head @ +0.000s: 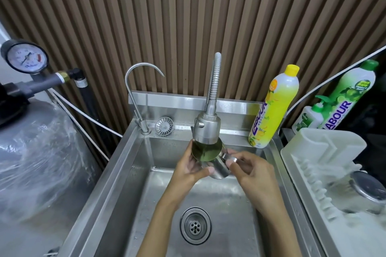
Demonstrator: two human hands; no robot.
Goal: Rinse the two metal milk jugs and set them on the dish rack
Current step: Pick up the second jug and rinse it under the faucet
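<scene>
A metal milk jug [211, 157] is held over the steel sink [117, 173], its mouth tilted up under the head of the flexible tap [206, 131]. Greenish liquid shows inside it. My left hand [188, 166] wraps the jug's body from the left. My right hand [248, 168] grips its handle on the right. A second metal jug [369, 189] rests on the white dish rack [309, 152] at the right, blurred.
A yellow detergent bottle [274, 108] stands on the sink's back right corner, with a green one [351, 94] and a small pump bottle [309, 118] behind the rack. A thin gooseneck tap [133, 94], a loose strainer [164, 126] and the drain [195, 225] are in view. A wrapped tank with a pressure gauge [26, 57] stands left.
</scene>
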